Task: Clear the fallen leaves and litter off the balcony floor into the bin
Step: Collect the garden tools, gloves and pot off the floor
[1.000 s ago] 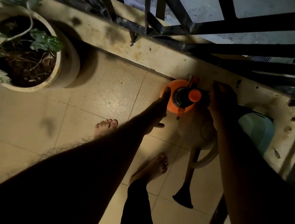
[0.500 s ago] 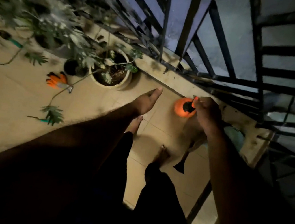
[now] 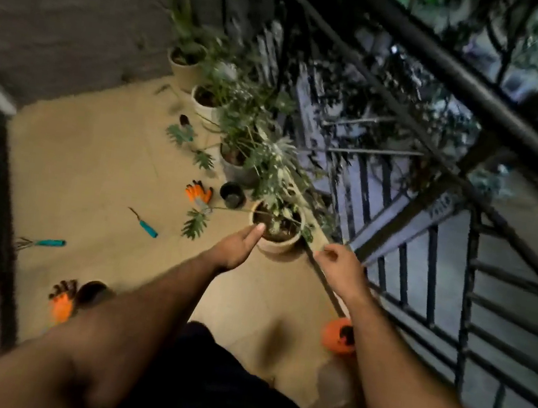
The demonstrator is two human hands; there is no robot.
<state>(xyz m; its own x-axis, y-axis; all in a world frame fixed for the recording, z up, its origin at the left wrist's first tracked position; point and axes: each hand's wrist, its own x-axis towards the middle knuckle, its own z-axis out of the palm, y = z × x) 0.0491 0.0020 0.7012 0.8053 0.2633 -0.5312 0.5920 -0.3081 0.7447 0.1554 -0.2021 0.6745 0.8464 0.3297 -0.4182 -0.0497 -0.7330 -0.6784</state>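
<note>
My left hand (image 3: 237,247) reaches forward with its fingers fairly straight, the thumb close to the rim of a beige plant pot (image 3: 277,244), and it holds nothing. To the right, by the railing, my right hand (image 3: 338,267) hangs with loosely curled fingers and nothing visible in it. Green leaves lie on the tiled floor (image 3: 93,162): one (image 3: 194,224) just left of the pot and others (image 3: 204,160) further back. No bin is clearly in view.
An orange-topped sprayer (image 3: 336,339) stands under my right forearm. Orange gloves (image 3: 198,194) (image 3: 62,302), teal hand tools (image 3: 148,228) (image 3: 47,243) and a small black pot (image 3: 232,194) lie on the floor. Potted plants (image 3: 206,98) line the black railing (image 3: 425,260).
My right hand has let go of the orange sprayer top and lifted. The view has risen and swung along the balcony. Both hands now hover near the beige pot.
</note>
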